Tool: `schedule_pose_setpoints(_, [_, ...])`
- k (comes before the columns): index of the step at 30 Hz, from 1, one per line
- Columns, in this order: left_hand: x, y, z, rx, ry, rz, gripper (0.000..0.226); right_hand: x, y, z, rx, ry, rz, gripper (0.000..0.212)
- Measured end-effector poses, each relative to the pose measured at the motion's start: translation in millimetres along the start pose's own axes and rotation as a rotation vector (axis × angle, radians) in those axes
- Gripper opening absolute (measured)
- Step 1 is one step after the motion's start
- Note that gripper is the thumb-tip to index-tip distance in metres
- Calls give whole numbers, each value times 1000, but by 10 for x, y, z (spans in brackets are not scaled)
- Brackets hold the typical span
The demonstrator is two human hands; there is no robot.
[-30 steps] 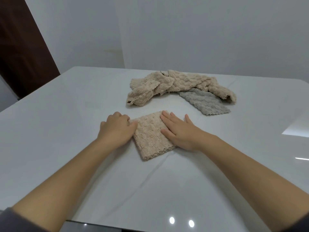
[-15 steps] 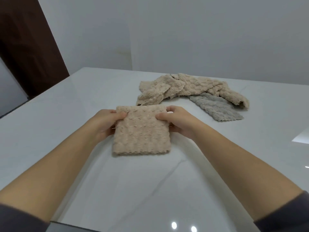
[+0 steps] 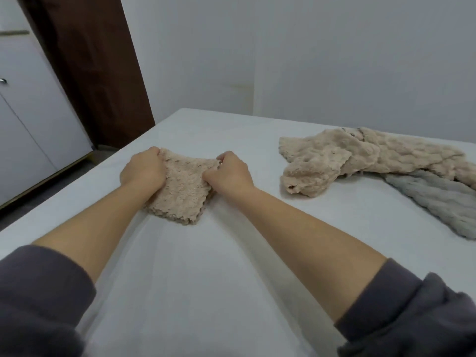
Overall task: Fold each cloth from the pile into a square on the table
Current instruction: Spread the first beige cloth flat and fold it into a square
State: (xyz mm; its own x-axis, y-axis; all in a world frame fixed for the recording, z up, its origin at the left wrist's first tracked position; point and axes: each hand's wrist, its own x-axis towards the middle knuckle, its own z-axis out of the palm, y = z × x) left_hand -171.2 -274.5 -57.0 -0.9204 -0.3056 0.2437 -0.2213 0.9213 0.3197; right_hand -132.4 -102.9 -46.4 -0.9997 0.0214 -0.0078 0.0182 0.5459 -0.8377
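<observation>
A folded beige cloth (image 3: 184, 191) lies near the left edge of the white table (image 3: 206, 279). My left hand (image 3: 144, 170) grips its far left corner with curled fingers. My right hand (image 3: 229, 171) pinches its far right corner. The cloth's near corner rests on the table. To the right lies the pile: crumpled beige cloths (image 3: 360, 158) over a grey cloth (image 3: 438, 199).
The table's left edge runs close beside my left hand, with floor below it. A dark wooden door frame (image 3: 90, 73) and white cabinet doors (image 3: 31, 112) stand at the left. A plain wall rises behind the table.
Both hands have carried the folded beige cloth from the table's middle to its left side. The view has turned left, so the pile now sits at the right.
</observation>
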Motion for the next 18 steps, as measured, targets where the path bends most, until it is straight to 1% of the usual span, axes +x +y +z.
schedule_pose_setpoints(1, [108,-66,29,24,19,-1,36,85,-39,88,-73,12,-26,39])
schedule_pose_setpoints(2, [212,-132,56,38,38,-1,34,169,-70,170,-126,25,-58,42])
schedule_pose_setpoints(6, [583,-390,134,49,84,0,29,492,-181,490,-206,44,-109,37])
schedule_pose_setpoints(14, [984,-689,182,41,98,20,32,823,-319,867,-293,77,-168,28])
schedule_pose_setpoints(16, [991,-684,173,47,99,17,32,847,-333,901,-337,85,-176,31])
schedule_pose_setpoints(18, [963,-648,144,90,123,36,34,850,-337,901,-421,117,-214,42])
